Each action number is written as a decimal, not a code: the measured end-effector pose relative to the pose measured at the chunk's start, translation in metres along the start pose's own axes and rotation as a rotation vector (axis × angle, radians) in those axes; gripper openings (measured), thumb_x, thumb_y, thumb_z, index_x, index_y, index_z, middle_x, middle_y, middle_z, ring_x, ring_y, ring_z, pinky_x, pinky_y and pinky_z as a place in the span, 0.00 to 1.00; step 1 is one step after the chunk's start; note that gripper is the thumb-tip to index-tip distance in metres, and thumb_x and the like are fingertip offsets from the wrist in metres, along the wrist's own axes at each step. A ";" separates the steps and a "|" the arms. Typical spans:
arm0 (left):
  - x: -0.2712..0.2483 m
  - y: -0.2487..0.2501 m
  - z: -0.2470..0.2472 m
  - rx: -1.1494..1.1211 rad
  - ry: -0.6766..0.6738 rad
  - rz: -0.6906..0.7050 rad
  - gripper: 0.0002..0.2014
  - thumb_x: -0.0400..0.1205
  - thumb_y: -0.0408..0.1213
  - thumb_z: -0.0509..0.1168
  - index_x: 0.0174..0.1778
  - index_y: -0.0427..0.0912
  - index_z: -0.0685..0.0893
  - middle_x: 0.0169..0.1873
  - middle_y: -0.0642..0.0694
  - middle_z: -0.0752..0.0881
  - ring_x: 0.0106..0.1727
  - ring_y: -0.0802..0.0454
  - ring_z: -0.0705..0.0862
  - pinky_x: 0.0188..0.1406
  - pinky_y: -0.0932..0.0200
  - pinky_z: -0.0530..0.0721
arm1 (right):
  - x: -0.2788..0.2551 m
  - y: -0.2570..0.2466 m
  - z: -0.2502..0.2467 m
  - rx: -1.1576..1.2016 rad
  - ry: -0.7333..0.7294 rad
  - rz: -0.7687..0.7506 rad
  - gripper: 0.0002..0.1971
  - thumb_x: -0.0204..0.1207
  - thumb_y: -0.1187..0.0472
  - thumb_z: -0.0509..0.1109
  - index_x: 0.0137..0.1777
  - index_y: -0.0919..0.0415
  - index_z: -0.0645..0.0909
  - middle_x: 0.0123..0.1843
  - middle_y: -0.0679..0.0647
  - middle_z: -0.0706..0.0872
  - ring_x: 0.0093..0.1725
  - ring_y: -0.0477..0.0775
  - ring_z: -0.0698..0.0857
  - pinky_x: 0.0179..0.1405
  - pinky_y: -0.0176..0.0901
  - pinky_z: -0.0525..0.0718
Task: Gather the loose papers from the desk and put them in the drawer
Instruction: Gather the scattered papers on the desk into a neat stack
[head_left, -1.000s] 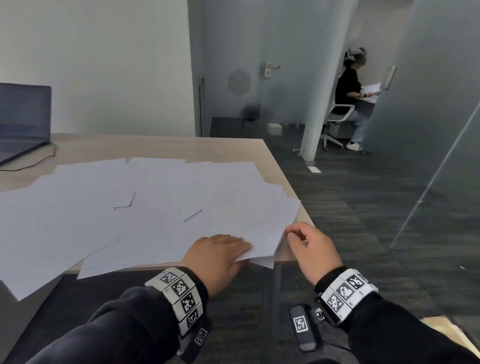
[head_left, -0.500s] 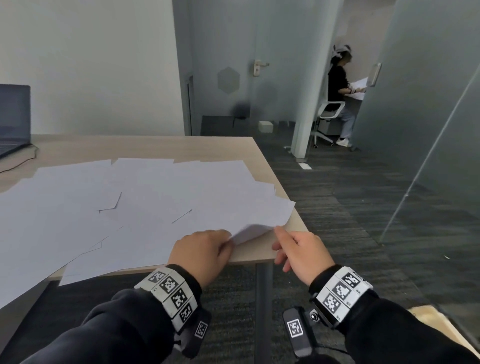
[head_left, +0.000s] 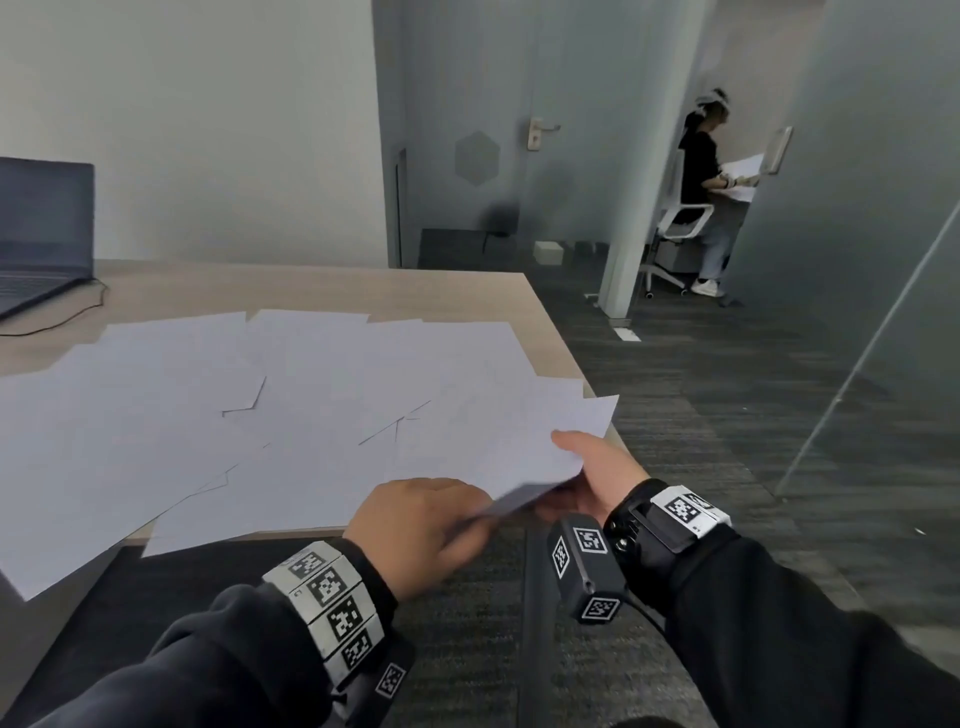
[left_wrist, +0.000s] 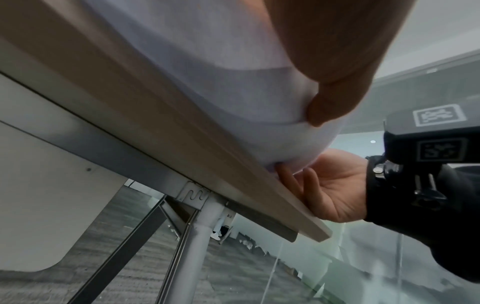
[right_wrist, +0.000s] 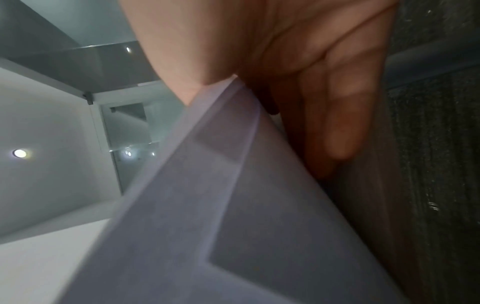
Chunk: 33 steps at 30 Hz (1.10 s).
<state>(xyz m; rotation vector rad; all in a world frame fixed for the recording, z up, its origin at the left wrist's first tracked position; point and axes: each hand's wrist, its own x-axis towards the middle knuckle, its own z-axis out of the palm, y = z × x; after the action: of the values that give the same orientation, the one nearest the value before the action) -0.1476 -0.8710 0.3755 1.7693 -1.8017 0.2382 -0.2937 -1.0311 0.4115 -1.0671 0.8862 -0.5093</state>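
Several white sheets of loose paper (head_left: 249, 415) lie spread and overlapping across the wooden desk (head_left: 363, 291). At the desk's near right corner a few sheets (head_left: 519, 441) are lifted off the top. My right hand (head_left: 584, 467) holds their right edge, thumb on top and fingers underneath. My left hand (head_left: 462, 519) pinches their near edge just past the desk's front. In the left wrist view, paper (left_wrist: 233, 86) hangs over the desk edge with the right hand (left_wrist: 332, 185) below it. The right wrist view shows the sheets (right_wrist: 207, 205) under the thumb. No drawer is in view.
A dark laptop (head_left: 41, 223) with a black cable (head_left: 62, 322) sits at the desk's far left. A metal desk leg (left_wrist: 192, 246) stands under the near corner. Grey carpet and a glass partition (head_left: 857, 312) lie to the right. A person (head_left: 706, 171) stands far back, holding papers.
My right hand went from the desk edge to gripping the corner sheets, thumb on top. The sheets have lifted off the desk, and my left hand shifted from pressing flat to pinching their near edge.
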 end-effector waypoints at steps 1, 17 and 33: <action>-0.002 -0.002 -0.002 -0.027 -0.030 -0.018 0.13 0.80 0.57 0.60 0.46 0.57 0.86 0.35 0.59 0.88 0.33 0.59 0.85 0.29 0.61 0.82 | 0.001 0.001 0.000 0.008 0.012 -0.010 0.07 0.85 0.64 0.61 0.54 0.62 0.82 0.33 0.56 0.91 0.23 0.56 0.89 0.19 0.41 0.84; -0.008 -0.057 -0.026 0.289 -0.315 -0.622 0.33 0.80 0.70 0.44 0.77 0.60 0.70 0.81 0.59 0.69 0.82 0.55 0.65 0.81 0.41 0.60 | 0.039 -0.021 -0.035 -0.260 0.271 -0.083 0.04 0.70 0.66 0.72 0.41 0.59 0.79 0.43 0.59 0.84 0.49 0.58 0.84 0.58 0.60 0.85; 0.081 -0.069 -0.016 0.216 -0.699 -0.660 0.41 0.79 0.70 0.46 0.82 0.46 0.65 0.83 0.47 0.64 0.85 0.39 0.59 0.80 0.47 0.59 | 0.074 -0.011 -0.044 -0.261 0.140 -0.102 0.28 0.56 0.63 0.74 0.58 0.75 0.85 0.61 0.71 0.88 0.63 0.73 0.86 0.71 0.72 0.78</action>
<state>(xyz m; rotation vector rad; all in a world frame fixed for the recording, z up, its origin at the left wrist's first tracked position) -0.0715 -0.9384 0.4120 2.7196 -1.5053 -0.5314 -0.2875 -1.1135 0.3854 -1.3321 1.0451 -0.5691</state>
